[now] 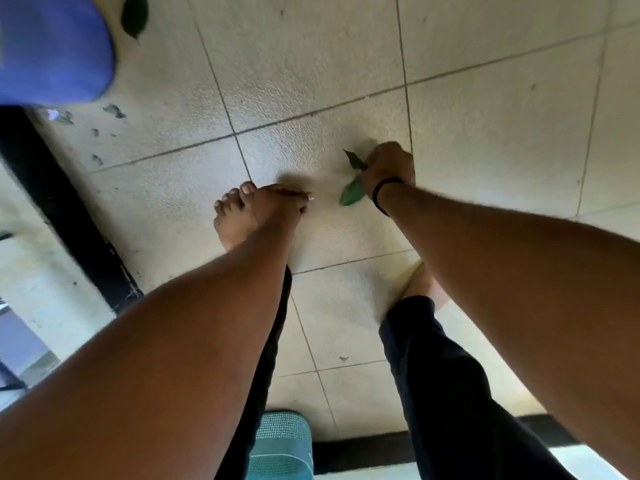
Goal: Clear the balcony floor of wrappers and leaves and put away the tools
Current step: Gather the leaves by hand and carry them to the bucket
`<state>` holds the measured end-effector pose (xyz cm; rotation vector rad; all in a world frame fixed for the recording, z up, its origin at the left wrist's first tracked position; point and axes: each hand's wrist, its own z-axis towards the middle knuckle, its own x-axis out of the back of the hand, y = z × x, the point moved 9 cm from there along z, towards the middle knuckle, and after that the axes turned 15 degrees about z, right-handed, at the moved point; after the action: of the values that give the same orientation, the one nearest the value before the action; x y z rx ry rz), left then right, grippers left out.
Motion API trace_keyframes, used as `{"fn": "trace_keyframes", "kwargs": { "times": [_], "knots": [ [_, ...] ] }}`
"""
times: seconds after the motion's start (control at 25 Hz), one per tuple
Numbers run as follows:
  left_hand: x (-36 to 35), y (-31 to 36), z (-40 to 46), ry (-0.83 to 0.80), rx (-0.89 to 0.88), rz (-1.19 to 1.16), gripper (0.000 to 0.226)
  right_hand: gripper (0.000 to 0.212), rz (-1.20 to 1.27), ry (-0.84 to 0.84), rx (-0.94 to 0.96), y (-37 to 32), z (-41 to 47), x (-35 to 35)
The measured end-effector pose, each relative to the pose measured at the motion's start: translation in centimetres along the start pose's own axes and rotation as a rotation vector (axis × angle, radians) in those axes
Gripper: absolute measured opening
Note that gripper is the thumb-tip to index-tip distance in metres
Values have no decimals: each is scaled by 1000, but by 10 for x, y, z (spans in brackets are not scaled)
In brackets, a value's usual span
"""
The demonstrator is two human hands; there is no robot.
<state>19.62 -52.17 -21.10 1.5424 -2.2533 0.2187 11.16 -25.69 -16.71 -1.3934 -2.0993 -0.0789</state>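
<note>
Two leaves [353, 178] gripped in right hand [388, 164], tips up-left, down-left.

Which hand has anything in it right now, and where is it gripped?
The right hand grips green leaves in its fist, their tips poking out on the thumb side. The left hand holds nothing, fingers straight.

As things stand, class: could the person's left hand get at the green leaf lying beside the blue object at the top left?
Probably yes. The left hand looks free, and bare tiled floor lies between it and that leaf, though it seems a long stretch.
</note>
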Motion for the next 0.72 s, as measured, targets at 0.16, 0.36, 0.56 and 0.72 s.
{"fn": "trace_keyframes", "kwargs": {
  "times": [0.16,0.36,0.56,0.72],
  "knots": [
    [36,67,-74,-141,-44,-91,5,16,95,-7,-42,-28,-28,25],
    [111,38,-48,101,35,-21,16,17,53,-43,-80,-56,-69,30],
    [222,49,20,413,46,-33,50,7,68,-139,259,-178,-82,-42],
    [255,45,64,571,-68,-335,47,20,-347,-300,842,-280,-88,-133]
  ]
}}
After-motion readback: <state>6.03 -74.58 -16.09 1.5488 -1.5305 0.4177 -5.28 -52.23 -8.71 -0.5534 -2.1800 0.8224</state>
